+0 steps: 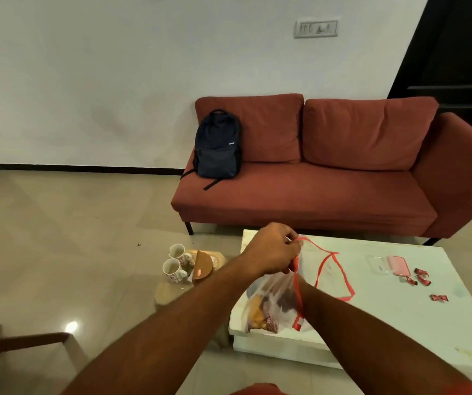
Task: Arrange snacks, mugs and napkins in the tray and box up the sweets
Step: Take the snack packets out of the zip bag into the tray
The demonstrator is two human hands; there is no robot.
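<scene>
A clear plastic bag (321, 273) with a red rim lies on the white table (386, 315). Snack packets (260, 312) show through its lower part. My left hand (271, 249) pinches the bag's red rim and holds it up. My right hand is inside the bag, hidden past the wrist, so its fingers cannot be seen. Several red-wrapped sweets (423, 280) lie loose on the table at the right. Two white patterned mugs (174, 262) stand on a low wooden stool (172, 289) left of the table, beside a brown wooden holder (202, 269).
A pink flat case (398, 265) and a clear plastic lid (377, 263) lie on the table's far right. A red sofa (329, 181) with a dark blue backpack (218, 143) stands behind the table. A wooden chair frame (15, 342) is at lower left.
</scene>
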